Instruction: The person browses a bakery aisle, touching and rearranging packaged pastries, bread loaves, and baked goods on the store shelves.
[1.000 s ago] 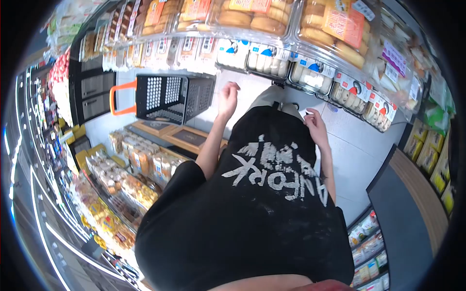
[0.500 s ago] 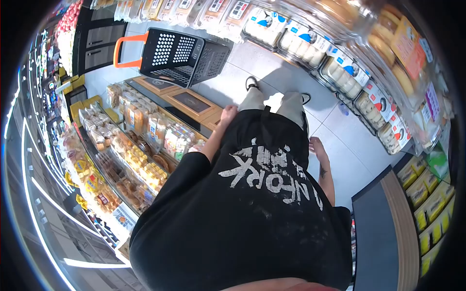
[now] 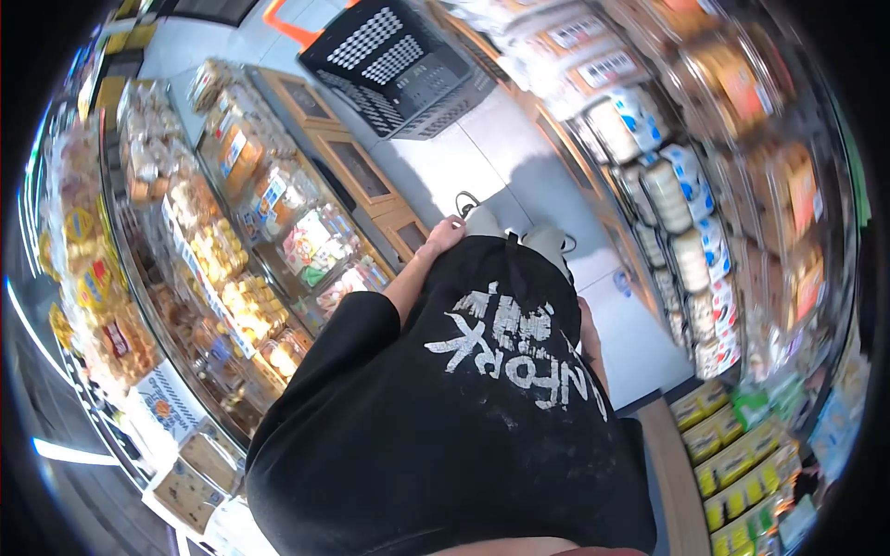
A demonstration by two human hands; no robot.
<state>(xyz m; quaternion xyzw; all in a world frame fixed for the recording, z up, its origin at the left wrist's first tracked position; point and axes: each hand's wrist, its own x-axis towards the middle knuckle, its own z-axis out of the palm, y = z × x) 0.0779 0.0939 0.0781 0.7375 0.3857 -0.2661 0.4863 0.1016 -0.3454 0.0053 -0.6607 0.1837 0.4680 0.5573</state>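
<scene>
My left hand hangs beside my left thigh, its fingers loosely curled with nothing visible in them. On my other side, my right hand is mostly hidden behind my black T-shirt, so its fingers do not show clearly. Neither hand is seen touching goods. The low wooden-framed display shelf with packaged bread is nearest to my left hand. Ahead of my feet on the floor stands a black shopping basket with an orange handle, apart from both hands.
Plastic boxes of white buns and brown pastries line the shelf on the right. Yellow packages fill a rack at lower right, beside a wood-edged counter. Grey floor tiles run between the shelves.
The view has turned, and the basket now appears higher and farther right. The right shelf shows more side-on. My right hand has slipped mostly behind my shirt.
</scene>
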